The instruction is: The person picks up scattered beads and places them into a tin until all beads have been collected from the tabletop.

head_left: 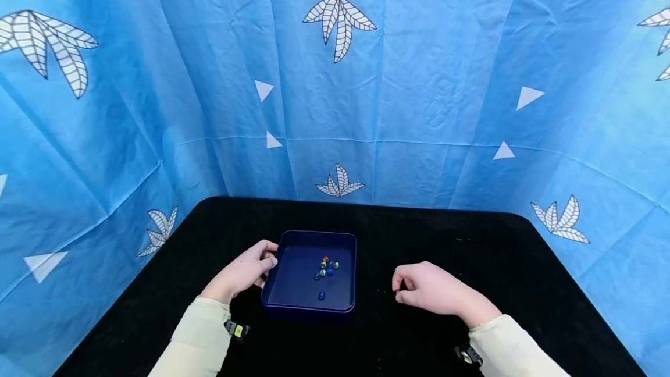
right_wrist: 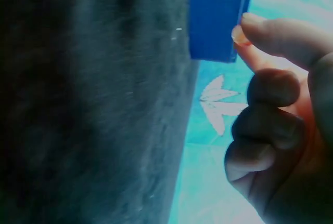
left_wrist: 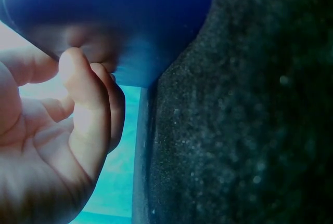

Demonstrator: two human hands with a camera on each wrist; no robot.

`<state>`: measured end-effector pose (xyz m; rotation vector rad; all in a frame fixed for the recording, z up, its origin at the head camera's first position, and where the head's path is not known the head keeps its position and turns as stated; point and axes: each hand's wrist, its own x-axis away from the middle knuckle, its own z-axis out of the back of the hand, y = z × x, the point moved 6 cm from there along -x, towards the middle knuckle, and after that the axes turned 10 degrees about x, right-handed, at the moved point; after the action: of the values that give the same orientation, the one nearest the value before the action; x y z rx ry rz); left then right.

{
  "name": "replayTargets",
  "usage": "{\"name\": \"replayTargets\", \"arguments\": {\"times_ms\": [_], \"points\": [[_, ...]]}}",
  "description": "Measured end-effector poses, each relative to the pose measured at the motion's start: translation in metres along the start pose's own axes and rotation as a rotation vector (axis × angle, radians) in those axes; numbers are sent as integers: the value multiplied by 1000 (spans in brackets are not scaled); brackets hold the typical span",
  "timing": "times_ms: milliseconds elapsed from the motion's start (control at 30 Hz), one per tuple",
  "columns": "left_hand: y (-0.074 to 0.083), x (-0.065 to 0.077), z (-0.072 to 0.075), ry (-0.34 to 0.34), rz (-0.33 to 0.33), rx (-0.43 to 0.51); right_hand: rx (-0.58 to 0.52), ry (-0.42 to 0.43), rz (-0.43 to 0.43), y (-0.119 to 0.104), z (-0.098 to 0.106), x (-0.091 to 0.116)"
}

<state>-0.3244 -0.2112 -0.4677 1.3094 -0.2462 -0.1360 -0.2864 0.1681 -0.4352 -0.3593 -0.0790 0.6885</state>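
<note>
A dark blue square box (head_left: 293, 305), without a lid, rests on the black table. Several small glass marbles (head_left: 323, 273) lie inside it, mostly clustered right of its middle; one blue marble (head_left: 321, 295) sits apart near the front wall. My left hand (head_left: 245, 272) grips the box by its left side, and in the left wrist view its curled fingers (left_wrist: 86, 109) meet the blue outer wall (left_wrist: 140, 31). To the right of the box, my right hand (head_left: 431, 288) pinches a small marble between thumb and index finger, mostly hidden by the fingertips. Its other fingers (right_wrist: 260, 125) are curled in.
Black cloth covers the table (head_left: 419, 231), with a few tiny pale specks on it. A blue curtain (head_left: 419, 103) with leaf and triangle prints hangs behind and along both sides. Both forearms wear pale sleeves (head_left: 196, 336) with small dark devices at the wrists.
</note>
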Motion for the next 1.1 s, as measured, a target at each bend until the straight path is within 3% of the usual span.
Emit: {"name": "replayTargets", "arguments": {"times_ms": [333,600,833,1100], "points": [[4,-2,1,-5,5,-2,-48,195,-71,-15,13,-36],[0,-2,0,-9,-1,7,-112,257,-81,-38,18,-70],[-2,-1,-1,-14,5,6,-99,268,-65,-53,19,-98],[-1,-1,-1,-27,-19,22,-143,291,-50,-71,32,-119]]}}
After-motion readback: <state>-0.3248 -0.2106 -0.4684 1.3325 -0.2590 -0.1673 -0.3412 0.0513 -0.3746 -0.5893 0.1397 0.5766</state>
